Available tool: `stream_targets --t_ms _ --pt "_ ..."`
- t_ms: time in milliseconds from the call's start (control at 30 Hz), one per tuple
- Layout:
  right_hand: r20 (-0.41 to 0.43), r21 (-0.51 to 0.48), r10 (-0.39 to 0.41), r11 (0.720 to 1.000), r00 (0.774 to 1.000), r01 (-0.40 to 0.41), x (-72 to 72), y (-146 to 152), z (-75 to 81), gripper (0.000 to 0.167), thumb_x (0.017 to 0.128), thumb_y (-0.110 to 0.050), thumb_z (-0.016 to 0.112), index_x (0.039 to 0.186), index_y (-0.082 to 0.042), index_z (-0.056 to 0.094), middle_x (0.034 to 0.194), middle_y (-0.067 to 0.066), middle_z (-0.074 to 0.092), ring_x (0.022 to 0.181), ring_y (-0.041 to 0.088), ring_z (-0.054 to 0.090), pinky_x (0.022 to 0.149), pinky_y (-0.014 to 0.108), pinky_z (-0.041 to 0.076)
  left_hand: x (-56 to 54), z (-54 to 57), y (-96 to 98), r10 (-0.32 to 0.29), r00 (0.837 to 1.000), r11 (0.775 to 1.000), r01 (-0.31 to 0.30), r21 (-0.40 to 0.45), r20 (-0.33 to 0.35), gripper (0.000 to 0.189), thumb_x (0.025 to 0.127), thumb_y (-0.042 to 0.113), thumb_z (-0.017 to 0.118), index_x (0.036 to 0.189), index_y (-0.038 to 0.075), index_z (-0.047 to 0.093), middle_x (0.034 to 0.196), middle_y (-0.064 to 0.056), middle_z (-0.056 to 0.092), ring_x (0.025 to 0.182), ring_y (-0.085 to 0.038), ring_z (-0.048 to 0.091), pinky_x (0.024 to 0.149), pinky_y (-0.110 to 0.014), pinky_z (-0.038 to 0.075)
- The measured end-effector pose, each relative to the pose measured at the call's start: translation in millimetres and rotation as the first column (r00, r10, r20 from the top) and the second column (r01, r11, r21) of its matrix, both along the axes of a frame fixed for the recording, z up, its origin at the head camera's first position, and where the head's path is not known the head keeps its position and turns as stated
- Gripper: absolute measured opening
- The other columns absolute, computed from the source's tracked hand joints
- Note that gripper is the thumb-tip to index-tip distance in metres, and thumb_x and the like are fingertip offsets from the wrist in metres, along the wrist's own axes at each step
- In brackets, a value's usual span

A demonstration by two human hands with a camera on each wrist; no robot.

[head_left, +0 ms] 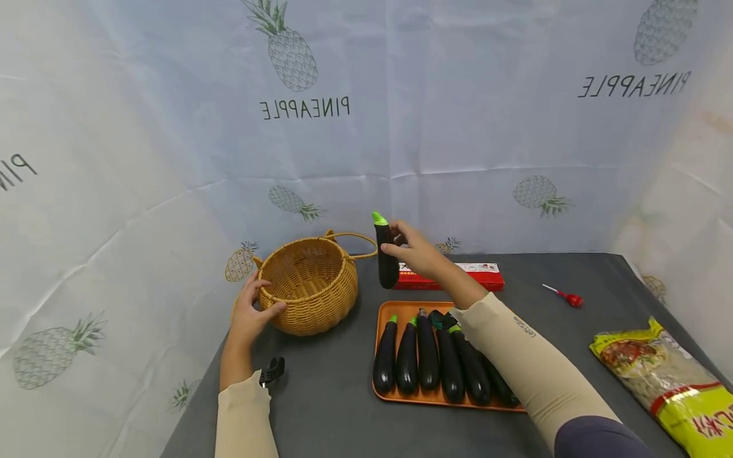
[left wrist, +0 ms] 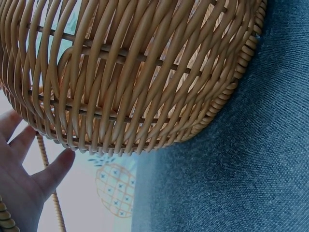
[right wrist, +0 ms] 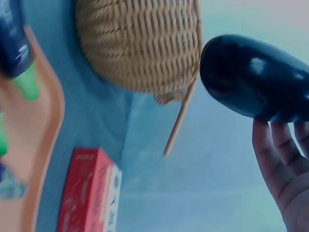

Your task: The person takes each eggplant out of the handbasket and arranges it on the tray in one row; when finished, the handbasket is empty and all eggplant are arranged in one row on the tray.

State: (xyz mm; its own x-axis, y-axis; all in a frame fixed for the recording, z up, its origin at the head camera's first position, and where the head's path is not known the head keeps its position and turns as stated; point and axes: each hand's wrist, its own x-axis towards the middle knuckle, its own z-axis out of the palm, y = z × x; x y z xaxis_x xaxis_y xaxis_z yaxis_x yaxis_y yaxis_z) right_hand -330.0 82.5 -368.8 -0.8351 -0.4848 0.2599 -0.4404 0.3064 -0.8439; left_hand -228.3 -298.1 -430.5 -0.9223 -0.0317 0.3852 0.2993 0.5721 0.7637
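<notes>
A dark eggplant (head_left: 387,257) with a bright green cap hangs upright in my right hand (head_left: 418,248), pinched between thumb and fingers beside the basket's handle. In the right wrist view the glossy eggplant (right wrist: 256,77) fills the upper right above the fingers. My left hand (head_left: 250,312) holds the near left rim of a wicker basket (head_left: 321,312), its thumb along the outside. The basket tilts, its mouth toward me. In the left wrist view the thumb and fingers of the left hand (left wrist: 29,179) lie against the woven wall (left wrist: 120,82).
Several eggplants (head_left: 426,356) lie side by side on an orange tray (head_left: 395,398) under my right forearm. Behind it is a red box (head_left: 487,280). To the right lie a red lollipop (head_left: 574,300) and a plastic food bag (head_left: 658,375). A pineapple-print cloth (head_left: 458,127) hangs behind the table.
</notes>
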Motion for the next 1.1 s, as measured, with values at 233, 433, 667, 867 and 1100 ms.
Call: stream_targets --t_ms 233,433,667,867,1100 --pt "0.010 0.017 -0.108 0.994 0.994 0.108 5.1 41.6 -22.6 0.050 0.096 -0.039 0.060 0.136 -0.015 0.042 0.119 0.008 0.053 0.103 0.026 0.056 0.084 0.047 0.051 -5.1 -4.5 -1.8 0.000 1.000 1.000 0.000 0.002 0.024 0.053 0.085 0.015 0.077 0.127 -0.004 0.050 0.159 -0.018 0.014 0.138 -0.048 0.024 0.102 -0.065 0.030" --pt "0.008 0.021 -0.141 0.990 0.990 0.141 15.1 73.0 -39.6 0.061 0.097 -0.025 0.060 0.149 -0.014 0.030 0.121 0.018 0.051 0.101 0.031 0.058 0.082 0.049 0.051 -20.9 -28.1 -16.2 0.015 1.000 1.000 -0.015 -0.007 0.011 0.054 0.084 0.018 0.078 0.128 0.002 0.051 0.161 -0.006 0.014 0.143 -0.037 0.019 0.105 -0.061 0.030" --pt "0.060 0.072 -0.175 0.983 0.983 0.171 30.4 104.5 -56.2 0.064 0.097 -0.021 0.058 0.152 -0.018 0.024 0.121 0.022 0.048 0.095 0.033 0.062 0.063 0.041 0.055 -20.7 -31.5 -20.5 0.025 1.000 1.000 -0.025 -0.005 -0.016 0.055 0.083 0.021 0.080 0.127 0.004 0.052 0.160 -0.009 0.017 0.142 -0.037 0.021 0.103 -0.062 0.031" --pt "0.095 0.171 -0.217 0.965 0.972 0.198 41.5 123.3 -68.6 0.065 0.097 -0.026 0.058 0.152 -0.017 0.024 0.125 0.023 0.046 0.090 0.031 0.062 0.061 0.039 0.054 -19.2 -29.2 -20.4 0.035 0.999 0.999 -0.035 -0.011 0.000 0.054 0.084 0.021 0.078 0.128 0.005 0.051 0.161 -0.008 0.016 0.141 -0.038 0.023 0.104 -0.062 0.031" --pt "0.109 0.287 -0.230 0.939 0.967 0.191 52.2 138.4 -80.2 0.070 0.097 -0.025 0.056 0.155 -0.017 0.019 0.142 0.028 0.038 0.098 0.037 0.060 0.060 0.038 0.053 -17.9 -28.5 -19.6 0.004 1.000 1.000 -0.004 0.004 0.020 0.058 0.084 0.019 0.079 0.131 0.002 0.049 0.161 -0.006 0.012 0.142 -0.039 0.019 0.105 -0.063 0.028"
